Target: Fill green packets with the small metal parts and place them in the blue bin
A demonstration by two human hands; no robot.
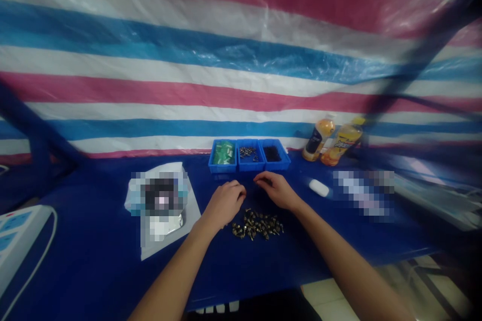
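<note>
My left hand (227,201) is over the blue table with its fingers curled together. Whatever may be inside them is hidden. Across from it, my right hand (277,190) has thumb and fingers drawn into a pinch just in front of the bins; anything between the tips is too small to make out. Nearer to me, below both hands, lies a loose pile of small brass-coloured metal parts (259,225) that look like screws. Three blue bins stand behind the hands: one with green-and-white pieces (225,153), one with small silvery screws (247,152), one with dark small parts (271,153).
Two drink bottles (341,144) stand at the back right. A white oval object (319,187) lies right of my right hand. On the left are a white sheet (192,210) with blurred-out items and a white power strip (22,230) with its cord. Striped sheeting (241,95) hangs behind.
</note>
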